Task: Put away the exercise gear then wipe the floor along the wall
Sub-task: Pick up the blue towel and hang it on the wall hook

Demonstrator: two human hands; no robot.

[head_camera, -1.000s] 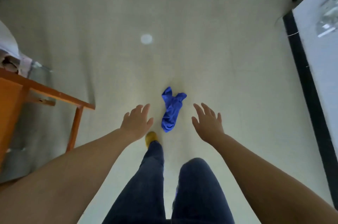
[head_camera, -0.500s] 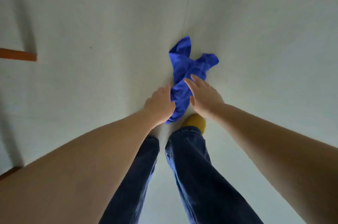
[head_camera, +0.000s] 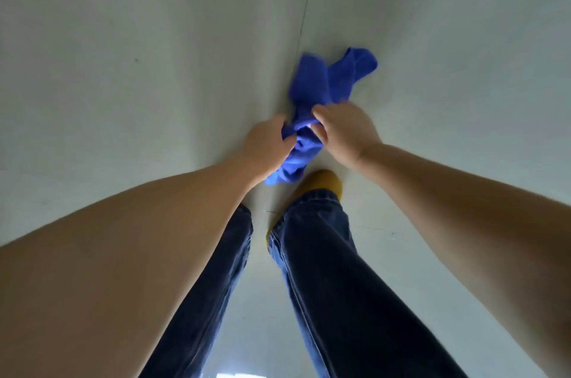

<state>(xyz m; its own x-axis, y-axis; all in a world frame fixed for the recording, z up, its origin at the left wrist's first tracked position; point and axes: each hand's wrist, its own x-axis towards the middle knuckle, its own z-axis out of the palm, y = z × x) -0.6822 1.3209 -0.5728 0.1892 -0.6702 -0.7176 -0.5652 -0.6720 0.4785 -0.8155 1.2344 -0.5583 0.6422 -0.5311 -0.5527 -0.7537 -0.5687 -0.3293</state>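
A crumpled blue cloth (head_camera: 324,84) lies on the pale floor (head_camera: 154,69) straight ahead of my feet. My left hand (head_camera: 265,143) grips its near left side, fingers curled into the fabric. My right hand (head_camera: 343,130) is closed on the cloth from the right, fingers bunching the middle of it. The far end of the cloth spreads out beyond both hands. Its near end hangs down below my left wrist. No exercise gear is in view.
My legs in dark jeans (head_camera: 309,269) fill the lower middle, with a yellow sock or shoe (head_camera: 324,181) just behind the cloth. A thin seam line (head_camera: 306,7) runs away across the floor. No wall or furniture shows.
I have bent closer to the floor and both hands, open a second ago, have closed on the blue cloth. The orange table and the dark-edged panel have left the view.
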